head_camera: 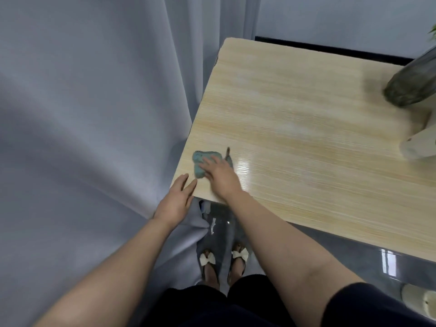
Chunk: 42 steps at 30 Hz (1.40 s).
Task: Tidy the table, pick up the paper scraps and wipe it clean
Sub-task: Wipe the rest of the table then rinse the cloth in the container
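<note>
Pressing down on a teal cloth [199,165], the right hand [220,177] lies flat with its fingers straight and close together, spread over the cloth's right part. The cloth is bunched and sits on the table [306,128] near its front left corner, just in from both edges. A thin dark strip, perhaps a loop or tag of the cloth, sticks up beside the hand toward the far side; it is too blurred to tell more.

Just left of it, the left hand [175,204] reaches to the corner of the table, fingers straight and slightly apart, their tips touching the edge and holding nothing. It is close to the cloth but apart from it.

The tabletop is pale wood grain with a glossy sheen and a bright reflection just right of the right hand. No paper scraps can be made out on it. At the far right stand a dark, blurred vase [411,83] and, nearer, a white object [417,145] cut off by the frame edge; both are well apart from the cloth.

A grey curtain [94,114] hangs to the left, its hem touching the left wrist. Below, the person's feet wear slippers [208,263] with cream bows on a shiny grey floor.

No writing, brand or label can be read anywhere.
</note>
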### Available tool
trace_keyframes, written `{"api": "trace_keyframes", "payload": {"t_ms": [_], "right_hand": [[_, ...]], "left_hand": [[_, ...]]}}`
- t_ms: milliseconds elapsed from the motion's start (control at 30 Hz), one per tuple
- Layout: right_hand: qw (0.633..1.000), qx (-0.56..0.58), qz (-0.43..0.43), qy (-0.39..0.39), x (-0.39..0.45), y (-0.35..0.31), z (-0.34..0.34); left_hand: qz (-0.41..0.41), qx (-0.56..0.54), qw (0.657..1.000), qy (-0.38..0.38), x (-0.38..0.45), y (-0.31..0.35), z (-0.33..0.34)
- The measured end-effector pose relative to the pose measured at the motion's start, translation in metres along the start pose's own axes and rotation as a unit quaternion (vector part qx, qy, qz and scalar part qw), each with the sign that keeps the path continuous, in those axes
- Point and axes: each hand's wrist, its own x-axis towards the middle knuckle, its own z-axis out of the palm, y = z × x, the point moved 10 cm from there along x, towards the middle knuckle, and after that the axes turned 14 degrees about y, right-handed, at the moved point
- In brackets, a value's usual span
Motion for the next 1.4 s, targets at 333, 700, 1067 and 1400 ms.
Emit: {"api": "trace_keyframes", "payload": {"t_ms": [333,700,1067,1400], "right_hand": [[0.913,-0.046,0.297,0.275,-0.114,0.147,-0.118],[0.999,0.009,0.037,0.002,-0.004,-0.035,0.025],[0.917,-0.063,0.292,0.264,-0.137,0.120,-0.102],[0.996,-0.051,0.035,0.063,-0.012,-0.045,0.026]], "left_hand": [[-0.006,-0.022,1.000,0.008,-0.015,0.003,-0.002],[0.029,-0.040,0.999,-0.002,-0.016,0.008,-0.010],[-0.004,-0.026,1.000,-0.006,-0.025,0.005,-0.011],[-0.002,0.061,0.997,0.037,-0.041,-0.011,-0.023]]}}
